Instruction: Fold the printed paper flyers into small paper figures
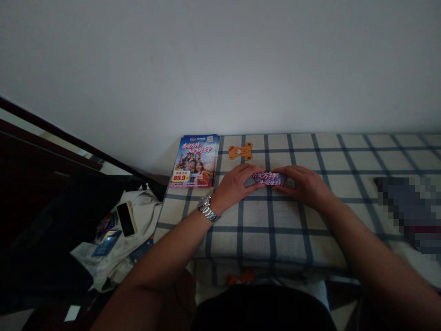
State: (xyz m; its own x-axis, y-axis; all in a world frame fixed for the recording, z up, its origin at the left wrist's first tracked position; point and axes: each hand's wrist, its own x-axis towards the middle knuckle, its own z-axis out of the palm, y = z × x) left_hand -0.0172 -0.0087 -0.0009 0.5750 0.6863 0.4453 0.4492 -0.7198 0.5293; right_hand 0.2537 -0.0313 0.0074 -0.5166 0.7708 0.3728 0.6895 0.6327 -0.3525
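Observation:
Between my two hands is a folded flyer point(268, 179), a small printed strip with white lettering on red and blue. My left hand point(237, 183), with a metal watch point(208, 209) on its wrist, pinches the flyer's left end between thumb and fingers. At the other end my right hand point(303, 184) grips it the same way. The flyer is at the checked tablecloth point(255, 230), below a printed teddy bear point(240, 151). To the left lies a stack of similar flyers point(193, 161), unfolded, with "89.9" on the top one.
A pale wall point(220, 69) rises behind the table. On the right lies a dark, pixelated object point(409, 211). Left of the table, a phone point(127, 219) rests on a heap of pale cloth point(141, 209), near a dark bar point(69, 138).

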